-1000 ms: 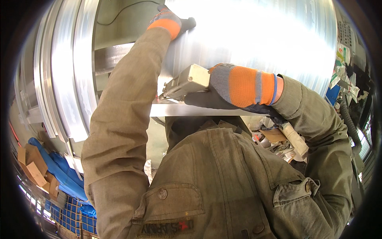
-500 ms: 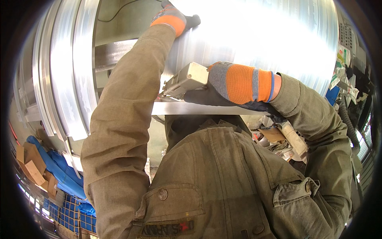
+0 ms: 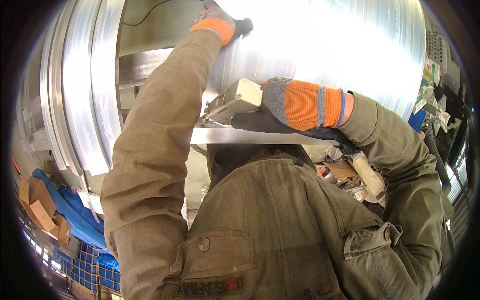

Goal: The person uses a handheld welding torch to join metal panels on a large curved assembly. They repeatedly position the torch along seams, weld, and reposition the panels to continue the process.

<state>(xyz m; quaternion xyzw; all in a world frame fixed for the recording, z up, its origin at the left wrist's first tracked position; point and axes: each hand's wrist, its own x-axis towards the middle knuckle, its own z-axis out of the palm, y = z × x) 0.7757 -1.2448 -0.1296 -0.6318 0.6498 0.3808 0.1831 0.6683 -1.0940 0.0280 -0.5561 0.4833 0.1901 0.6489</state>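
Note:
My right hand, in a grey, orange and black work glove, is closed around a box-shaped, pale metal tool with screws at its end. The tool's narrow front points left, close to a flat metal bar running crosswise. I cannot make out its exact kind. Further away, my left hand, gloved alike, reaches to the left edge of the wide ribbed metal surface. Its thumb sticks out to the right over the metal; the fingertips are partly hidden. Strong glare washes out much of the metal.
Long shiny metal strips stand to the left. A dark cable lies at the upper left. Opened cardboard boxes and a blue tarp are low on the left. Scrap and cardboard lie beneath the bar at the right.
Almost nothing differs. The tool's front end has shifted very slightly; both hands keep their places.

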